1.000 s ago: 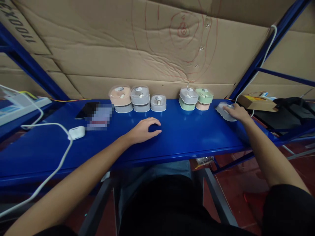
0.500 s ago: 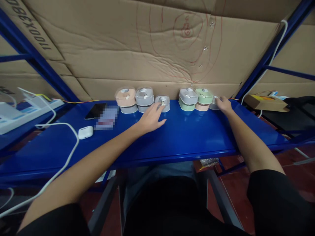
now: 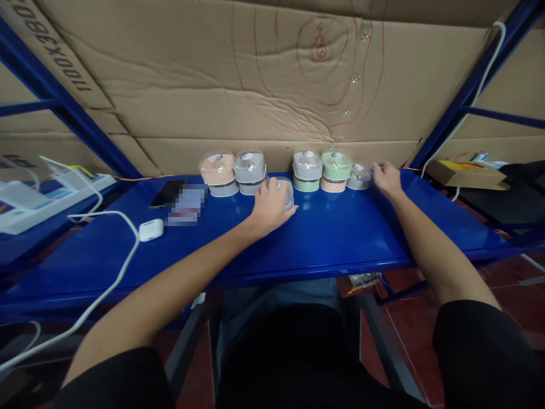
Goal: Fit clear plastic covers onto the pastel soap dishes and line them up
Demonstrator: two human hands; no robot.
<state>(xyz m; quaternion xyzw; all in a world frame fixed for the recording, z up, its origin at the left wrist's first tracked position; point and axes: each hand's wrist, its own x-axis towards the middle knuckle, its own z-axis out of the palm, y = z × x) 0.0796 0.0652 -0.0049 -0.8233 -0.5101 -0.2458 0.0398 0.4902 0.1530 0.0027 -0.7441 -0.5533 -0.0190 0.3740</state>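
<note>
A small grey plastic lidded tub (image 3: 286, 194) is held beneath the curled fingers of the left hand (image 3: 270, 207), a matching tub (image 3: 358, 177) sits just left of the right hand's (image 3: 385, 177) fingers, whose grip cannot be told, and both stand unstacked beside four two-tier stacks of pastel tubs (image 3: 307, 170).

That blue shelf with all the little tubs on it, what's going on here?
A person is working at a blue metal shelf. Their left hand is cupped over a small round container, and their right hand is right beside a similar grey container. Stacked pastel containers stand in a row along the back of the shelf, in front of a cardboard wall.
</note>
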